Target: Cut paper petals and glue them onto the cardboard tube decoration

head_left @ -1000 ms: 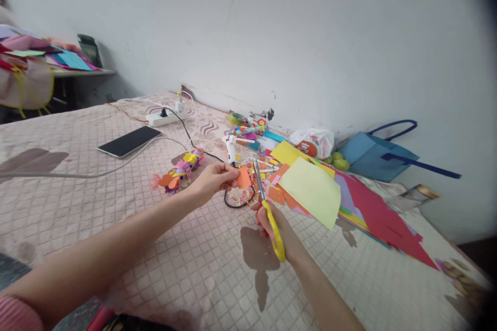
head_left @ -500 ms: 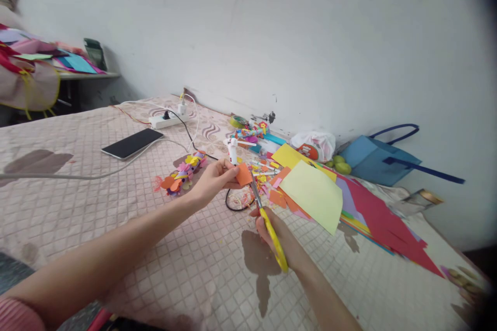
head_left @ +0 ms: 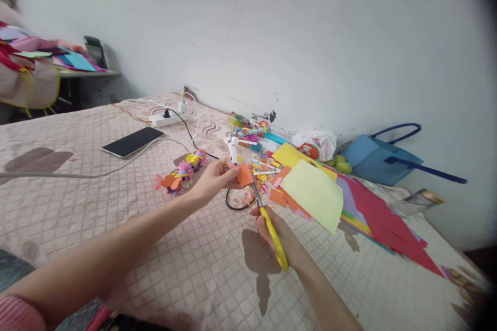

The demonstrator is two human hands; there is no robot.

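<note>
An orange paper piece [head_left: 244, 174] is seen at the frame's centre, just above scissors [head_left: 272, 232] with yellow handles. To the right, a pale yellow-green sheet [head_left: 312, 194] and red paper [head_left: 384, 225] are shown. A blue bag [head_left: 378, 158], a black phone [head_left: 132, 141] and a pinkish, grid-patterned cover [head_left: 97, 201] are also seen.

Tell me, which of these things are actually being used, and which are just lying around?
In use:
- left hand pinching the orange paper piece
- right hand holding the yellow-handled scissors, blades at that piece

Lying about:
- phone, power strip, blue bag
- pale yellow sheet, red sheets
- paper flowers, green fruits
</note>
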